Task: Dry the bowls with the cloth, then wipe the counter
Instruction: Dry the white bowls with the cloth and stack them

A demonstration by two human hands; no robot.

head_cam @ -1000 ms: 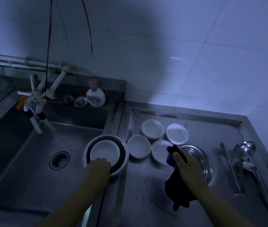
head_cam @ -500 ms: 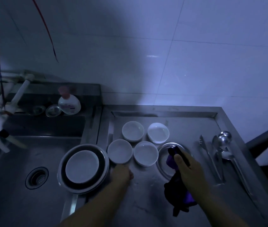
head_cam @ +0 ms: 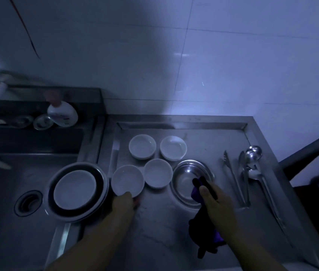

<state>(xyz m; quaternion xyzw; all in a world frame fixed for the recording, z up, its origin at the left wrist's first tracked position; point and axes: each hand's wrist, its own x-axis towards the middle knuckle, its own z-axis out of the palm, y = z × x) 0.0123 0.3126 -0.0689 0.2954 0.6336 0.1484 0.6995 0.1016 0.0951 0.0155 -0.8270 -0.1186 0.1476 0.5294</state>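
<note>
Several small white bowls stand on the steel counter: two at the back and two in front. My left hand grips the near rim of the front left white bowl. My right hand holds a dark purple cloth, which hangs down below the hand. A steel bowl sits just beyond my right hand. A stack of steel bowls with a white plate rests at the sink's edge.
A deep sink with a drain lies at the left. Tongs and ladles lie on the counter's right. A soap bottle and small dishes stand on the ledge behind the sink. Tiled wall behind.
My left hand left the stack at the sink's edge and moved right to the front left white bowl. The view shifted right. My right hand kept the cloth.
</note>
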